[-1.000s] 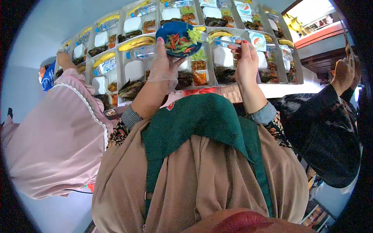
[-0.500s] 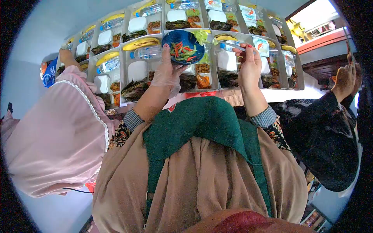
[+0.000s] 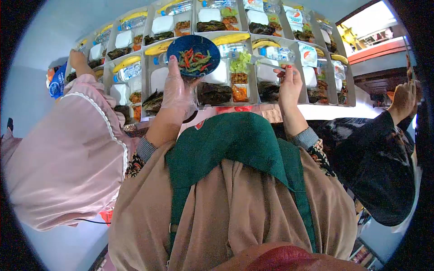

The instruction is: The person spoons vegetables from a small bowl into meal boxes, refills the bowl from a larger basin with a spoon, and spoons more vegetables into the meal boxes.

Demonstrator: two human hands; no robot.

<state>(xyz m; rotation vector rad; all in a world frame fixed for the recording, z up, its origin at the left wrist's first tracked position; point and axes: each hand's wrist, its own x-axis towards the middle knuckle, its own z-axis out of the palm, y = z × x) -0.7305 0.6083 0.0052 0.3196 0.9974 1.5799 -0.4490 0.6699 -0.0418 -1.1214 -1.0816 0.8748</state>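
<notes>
My left hand, in a clear plastic glove, grips a dark blue bowl above the front row of boxes. Sliced red and green vegetables lie in the bowl. My right hand is bare and pinches the handle of a pale utensil, which points left. Near its tip, green lettuce is at the top of a box compartment, above brown food and orange-red food. That box also has a banana and a dark leaf-like item.
Two rows of white boxes hold bottles, bananas and white packs. A person in pink reaches over the boxes at left, beside a blue bag. Another person's hand is at right.
The bowl and my left hand have moved left, uncovering more of the box. The lettuce that was by the bowl's rim is now in the box. The utensil has moved slightly right.
</notes>
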